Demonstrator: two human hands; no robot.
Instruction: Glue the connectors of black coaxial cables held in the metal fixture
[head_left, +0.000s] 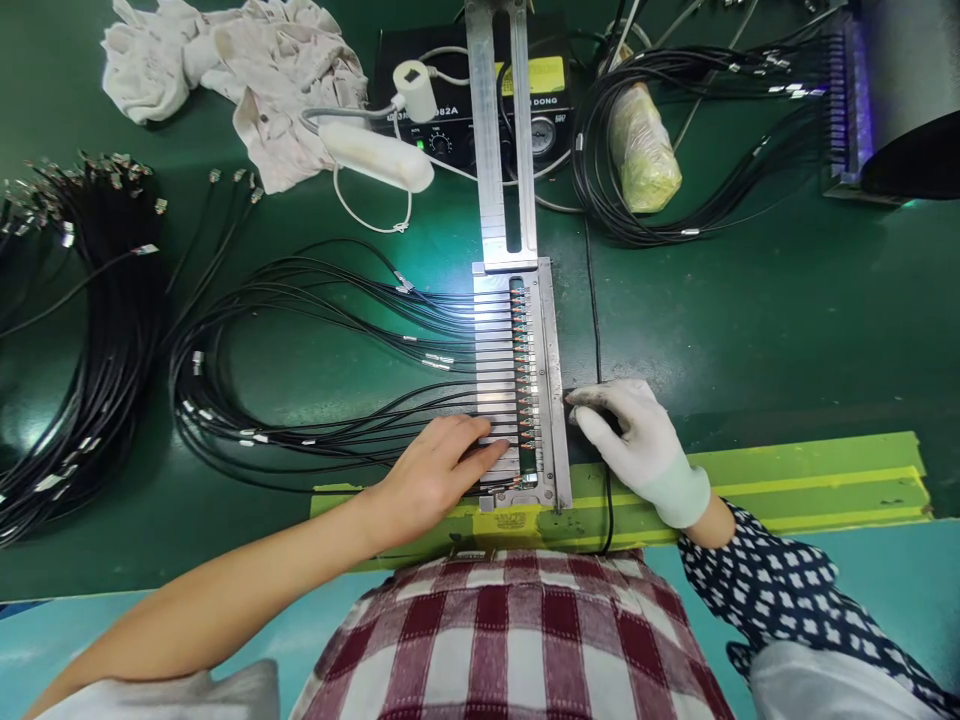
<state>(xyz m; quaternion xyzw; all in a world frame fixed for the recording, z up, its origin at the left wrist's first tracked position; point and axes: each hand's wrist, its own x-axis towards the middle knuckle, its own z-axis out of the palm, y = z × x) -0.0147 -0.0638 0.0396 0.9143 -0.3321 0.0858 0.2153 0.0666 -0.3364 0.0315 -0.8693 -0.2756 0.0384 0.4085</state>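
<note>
A metal fixture [556, 370] stands upright in the view, with a row of black cables [360, 405] laid side by side across it. Their small metal ends line up along its slot. My bare left hand [427, 470] is over the lower cables at the fixture's left side, thumb and forefinger closed around a black cable near its end. My right hand [637, 445], in a white glove, is just right of the fixture's edge. Its thumb and fingertips come together there; whatever they hold is too small to make out.
A slotted metal arm [491, 130] reaches back from the fixture past a black control box [450, 140]. Bundled cables [120, 330] lie at left, white cloths [285, 80] behind. At right are a looped cable bundle [637, 225], a wrapped yellowish block [646, 150] and a violet-lit rack [847, 110].
</note>
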